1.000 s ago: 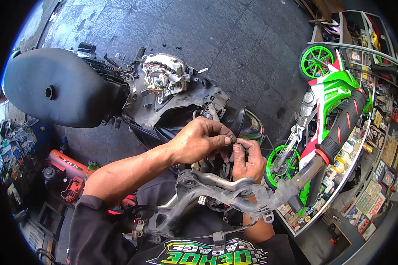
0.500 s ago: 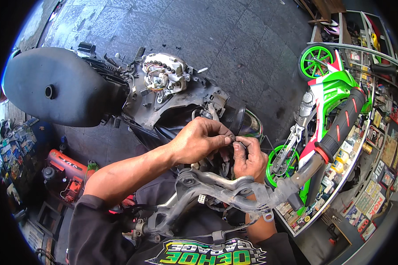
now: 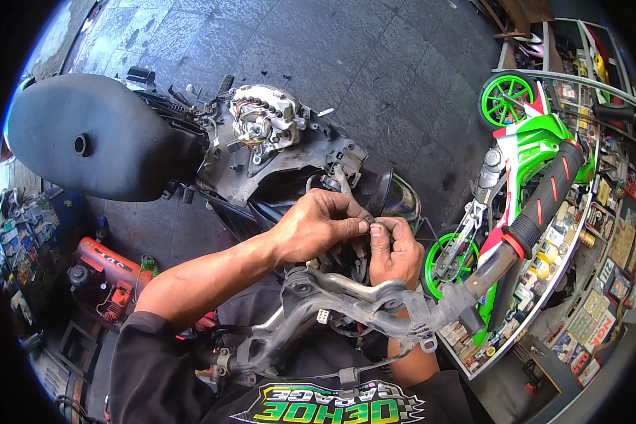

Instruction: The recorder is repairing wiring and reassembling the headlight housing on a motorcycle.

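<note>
My left hand (image 3: 316, 227) and my right hand (image 3: 396, 251) meet fingertip to fingertip over the front of a partly stripped motorbike. Both are closed in a pinch; the small dark thing between the fingertips is too little to make out. Just below them, wires and connectors (image 3: 360, 267) show in part. The bare metal handlebar (image 3: 318, 304) crosses in front of my body, and its black rubber grip (image 3: 548, 198) with red marks reaches to the right. Beyond my hands lies the opened instrument cluster (image 3: 265, 124), white, with wires showing.
The black seat (image 3: 99, 141) is at the left. A red air compressor (image 3: 106, 272) stands on the floor below it. At the right, a green small motorbike (image 3: 537, 134) stands beside a glass display case (image 3: 544, 297) full of packaged parts. Dark tiles (image 3: 346, 49) cover the floor.
My right hand has shifted slightly left, closer against the left fingertips. The left hand stays nearly in place, and both remain pinched.
</note>
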`<action>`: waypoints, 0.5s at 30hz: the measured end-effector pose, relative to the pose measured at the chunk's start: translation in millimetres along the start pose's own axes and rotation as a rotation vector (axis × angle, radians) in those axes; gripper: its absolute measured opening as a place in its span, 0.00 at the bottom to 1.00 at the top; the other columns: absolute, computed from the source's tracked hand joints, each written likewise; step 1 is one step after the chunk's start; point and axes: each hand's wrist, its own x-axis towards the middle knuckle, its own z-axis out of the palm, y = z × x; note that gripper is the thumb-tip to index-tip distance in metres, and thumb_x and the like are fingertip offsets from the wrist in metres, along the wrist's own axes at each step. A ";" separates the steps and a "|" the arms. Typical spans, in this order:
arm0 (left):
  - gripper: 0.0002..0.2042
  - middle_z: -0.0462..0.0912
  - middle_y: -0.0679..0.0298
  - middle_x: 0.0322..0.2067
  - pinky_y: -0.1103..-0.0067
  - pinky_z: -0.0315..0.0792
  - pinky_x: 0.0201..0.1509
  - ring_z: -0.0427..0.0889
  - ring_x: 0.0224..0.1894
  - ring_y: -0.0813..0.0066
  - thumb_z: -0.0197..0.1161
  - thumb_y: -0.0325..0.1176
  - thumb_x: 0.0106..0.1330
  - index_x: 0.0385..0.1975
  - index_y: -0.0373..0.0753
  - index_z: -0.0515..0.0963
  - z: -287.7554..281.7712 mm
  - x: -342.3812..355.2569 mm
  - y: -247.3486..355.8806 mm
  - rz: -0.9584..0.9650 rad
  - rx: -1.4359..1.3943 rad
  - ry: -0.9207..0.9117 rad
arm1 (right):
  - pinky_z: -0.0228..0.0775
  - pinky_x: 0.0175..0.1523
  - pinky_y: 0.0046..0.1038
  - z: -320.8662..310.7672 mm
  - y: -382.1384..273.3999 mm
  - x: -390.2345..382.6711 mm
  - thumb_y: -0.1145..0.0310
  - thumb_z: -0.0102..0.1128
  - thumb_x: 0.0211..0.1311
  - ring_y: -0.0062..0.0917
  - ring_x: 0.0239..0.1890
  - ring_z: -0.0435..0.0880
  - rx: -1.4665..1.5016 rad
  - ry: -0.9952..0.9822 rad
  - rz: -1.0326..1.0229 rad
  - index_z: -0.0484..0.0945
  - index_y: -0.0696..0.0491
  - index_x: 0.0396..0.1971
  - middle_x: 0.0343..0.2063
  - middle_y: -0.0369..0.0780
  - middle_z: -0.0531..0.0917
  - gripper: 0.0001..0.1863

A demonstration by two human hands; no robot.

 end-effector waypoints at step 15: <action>0.13 0.85 0.63 0.33 0.82 0.76 0.31 0.80 0.27 0.81 0.65 0.32 0.68 0.45 0.29 0.82 7.3 -7.7 7.7 0.093 0.066 0.156 | 0.73 0.44 0.25 -31.6 61.1 -14.7 0.67 0.61 0.68 0.20 0.35 0.81 0.257 -0.041 0.117 0.81 0.58 0.39 0.33 0.39 0.84 0.09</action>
